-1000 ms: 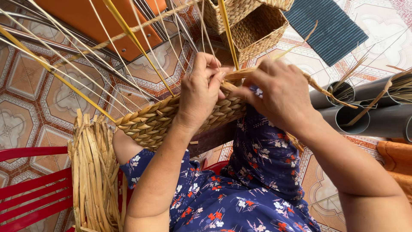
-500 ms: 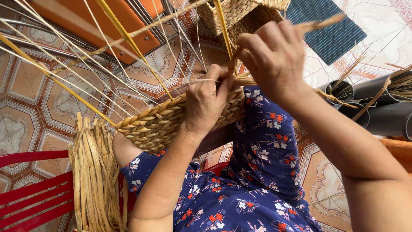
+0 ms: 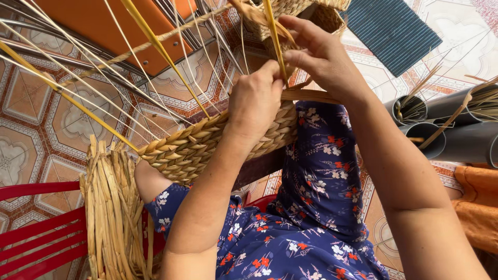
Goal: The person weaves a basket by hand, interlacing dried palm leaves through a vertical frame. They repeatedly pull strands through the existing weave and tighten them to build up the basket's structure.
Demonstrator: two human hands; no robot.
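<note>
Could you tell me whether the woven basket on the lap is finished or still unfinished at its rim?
Unfinished: loose stakes stick out beyond the woven basket rim.

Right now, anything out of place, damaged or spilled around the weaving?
Nothing stands out. The left hand presses on the woven basket rim, and the right hand pinches a yellow strand. Loose spokes fan out unwoven. The straw bundle hangs over the red chair, tidy, nothing broken or spilled.

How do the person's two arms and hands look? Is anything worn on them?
Both forearms are bare, with no sleeves in view. The left hand and right hand have no gloves, and no rings, bracelets or watch can be seen. The nails are short and unpainted.
</note>
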